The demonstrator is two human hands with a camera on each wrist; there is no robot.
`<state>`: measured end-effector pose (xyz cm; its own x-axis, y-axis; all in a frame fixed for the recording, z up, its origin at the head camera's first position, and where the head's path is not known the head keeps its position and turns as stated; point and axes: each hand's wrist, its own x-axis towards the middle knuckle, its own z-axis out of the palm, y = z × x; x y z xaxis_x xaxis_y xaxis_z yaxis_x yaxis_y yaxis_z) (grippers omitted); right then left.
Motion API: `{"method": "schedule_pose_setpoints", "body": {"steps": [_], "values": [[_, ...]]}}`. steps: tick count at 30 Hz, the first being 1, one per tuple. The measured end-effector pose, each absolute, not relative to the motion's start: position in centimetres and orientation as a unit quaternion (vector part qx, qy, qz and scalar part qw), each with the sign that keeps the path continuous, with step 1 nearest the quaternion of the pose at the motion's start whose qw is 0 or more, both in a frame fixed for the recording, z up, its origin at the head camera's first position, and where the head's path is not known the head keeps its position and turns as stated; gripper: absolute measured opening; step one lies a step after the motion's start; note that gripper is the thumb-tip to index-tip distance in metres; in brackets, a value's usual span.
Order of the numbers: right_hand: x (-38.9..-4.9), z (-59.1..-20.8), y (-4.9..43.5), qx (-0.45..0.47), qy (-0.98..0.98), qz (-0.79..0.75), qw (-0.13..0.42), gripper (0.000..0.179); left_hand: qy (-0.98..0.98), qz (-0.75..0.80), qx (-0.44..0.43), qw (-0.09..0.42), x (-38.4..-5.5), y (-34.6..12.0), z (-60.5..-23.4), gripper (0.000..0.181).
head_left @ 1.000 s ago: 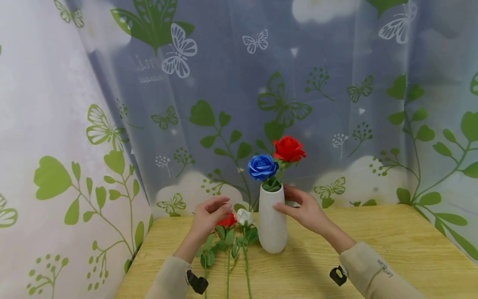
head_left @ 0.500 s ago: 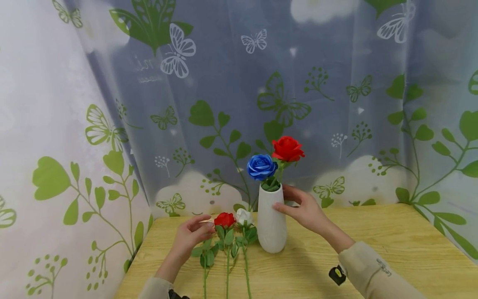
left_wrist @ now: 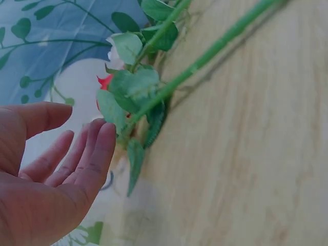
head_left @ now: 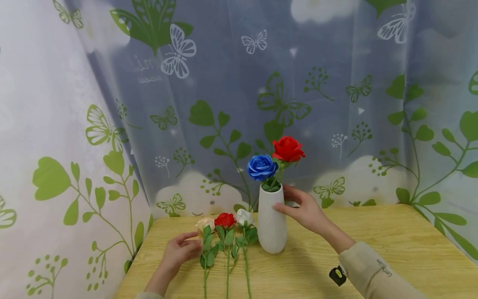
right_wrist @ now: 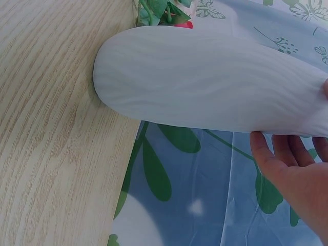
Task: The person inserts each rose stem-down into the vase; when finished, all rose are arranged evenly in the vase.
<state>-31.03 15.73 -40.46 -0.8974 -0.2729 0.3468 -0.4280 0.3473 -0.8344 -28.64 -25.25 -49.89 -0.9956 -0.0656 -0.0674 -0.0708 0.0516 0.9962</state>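
White vase (head_left: 272,224) held upright near the back edge of the desk (head_left: 403,232)

We see two flowers in the vase: a blue rose (head_left: 262,167) leaning left over the rim, and a tall red rose (head_left: 288,149) higher and to its right. We cannot see how deep their stems reach.

Left of the vase, three more flowers lie side by side on the desk: a cream rose (head_left: 205,224) outermost, a short red rose (head_left: 225,220) between, and a white rose (head_left: 244,217) just beside the vase. Their heads lie near the back edge, their stems running toward the front edge. We see a broad stretch of wood grain from the vase to the right edge, and a narrower strip by the left edge. A printed curtain (head_left: 228,74) hangs behind the back edge.

Our right hand (head_left: 304,209) grips the vase's upper part, thumb in front and fingers around the far side. Our left hand (head_left: 180,250) holds nothing; its fingers are loosely bent, thumb apart, pointing toward the cream rose's leaves. We cannot tell whether the fingertips touch them.
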Motion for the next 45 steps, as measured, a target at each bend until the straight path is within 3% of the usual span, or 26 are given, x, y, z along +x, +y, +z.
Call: {"method": "schedule_pose_setpoints", "body": {"steps": [8, 17, 30, 45], "values": [[-31.0, -40.4, 15.7, 0.215, -0.819, 0.527, 0.074, 0.071, 0.749, 0.661, -0.049, 0.003, -28.5, -25.7, -51.1, 0.047], [-31.0, -40.5, 15.7, 0.216, -0.818, 0.528, 0.074, 0.07, 0.744, 0.666, -0.035, 0.046, -28.5, -26.0, -52.4, 0.056], [-31.0, -40.6, 15.7, 0.213, -0.818, 0.529, 0.075, 0.068, 0.723, 0.686, -0.039, 0.065, -28.9, -25.4, -52.7, 0.057], [-31.1, -40.6, 15.7, 0.216, -0.817, 0.529, 0.078, 0.068, 0.782, 0.62, -0.036, 0.059, -29.7, -23.5, -53.0, 0.041]]}}
